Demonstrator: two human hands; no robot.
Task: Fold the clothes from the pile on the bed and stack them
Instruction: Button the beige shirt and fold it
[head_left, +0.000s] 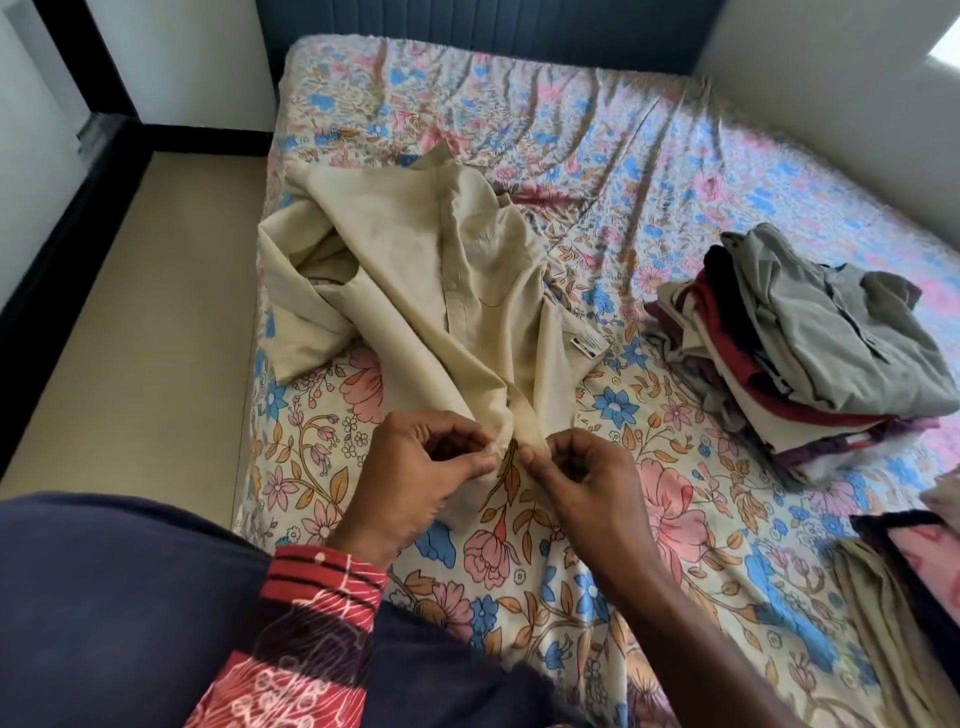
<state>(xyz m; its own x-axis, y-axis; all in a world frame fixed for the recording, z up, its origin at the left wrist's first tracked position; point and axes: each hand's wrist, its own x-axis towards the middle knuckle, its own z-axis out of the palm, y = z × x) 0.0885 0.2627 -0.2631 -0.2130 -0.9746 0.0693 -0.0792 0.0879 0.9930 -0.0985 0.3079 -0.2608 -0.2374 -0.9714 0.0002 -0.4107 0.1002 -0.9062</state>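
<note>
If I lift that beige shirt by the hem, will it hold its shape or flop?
Probably flop: the beige shirt lies crumpled in soft folds where the left hand and right hand pinch its hem. It looks thin, so likely light. The sleeve bunched at its left side would likely dangle.

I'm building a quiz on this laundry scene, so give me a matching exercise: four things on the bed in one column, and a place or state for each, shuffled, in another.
Things:
1. beige shirt
2. grey garment
3. white tag
4. bedsheet

Places or states:
A. floral print, wrinkled
B. on top of the folded stack at the right
C. pinched at its near end by the left hand and the right hand
D. at the shirt's right edge

Pairs: 1-C, 2-B, 3-D, 4-A
</note>
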